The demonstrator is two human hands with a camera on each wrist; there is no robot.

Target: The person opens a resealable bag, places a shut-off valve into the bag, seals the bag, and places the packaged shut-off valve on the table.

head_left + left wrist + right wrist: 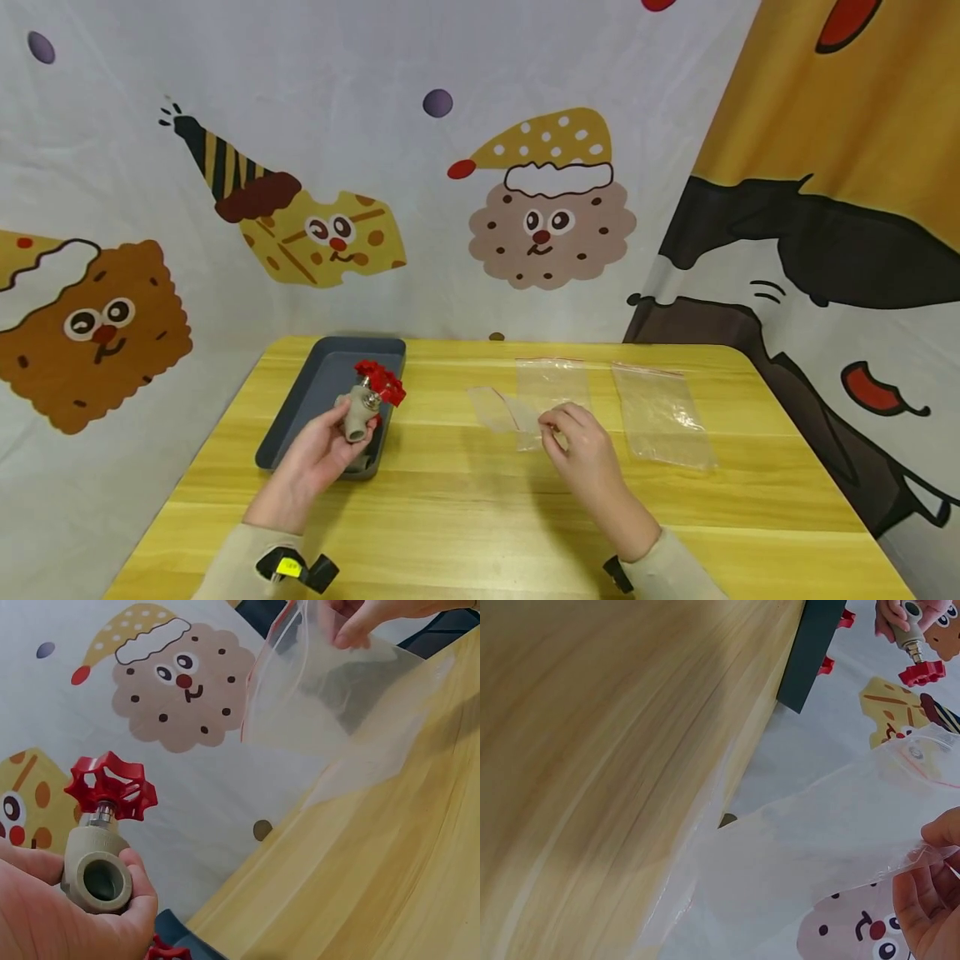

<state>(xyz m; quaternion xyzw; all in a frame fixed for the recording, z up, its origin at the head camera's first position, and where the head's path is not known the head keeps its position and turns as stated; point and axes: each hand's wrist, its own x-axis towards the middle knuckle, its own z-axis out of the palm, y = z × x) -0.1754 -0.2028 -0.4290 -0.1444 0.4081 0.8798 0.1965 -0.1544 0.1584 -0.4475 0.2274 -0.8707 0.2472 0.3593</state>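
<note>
My left hand (322,454) grips a grey-beige pipe valve (97,862) with a red handwheel (112,784) on a metal stem. It holds the valve over the front right part of a dark grey tray (303,400), with the round pipe opening facing out. My right hand (585,450) is raised over the middle of the table and pinches the edge of a clear zip bag (337,690). The bag's red-lined mouth (930,769) points toward the left hand, and the bag hangs thin and partly spread. Nothing shows inside it.
Two more clear zip bags lie flat on the wooden table (465,517): one bag (555,379) behind the right hand, another bag (663,417) farther right. Other red handwheels (826,666) show at the tray's rim. A printed cloth (360,67) hangs behind the table.
</note>
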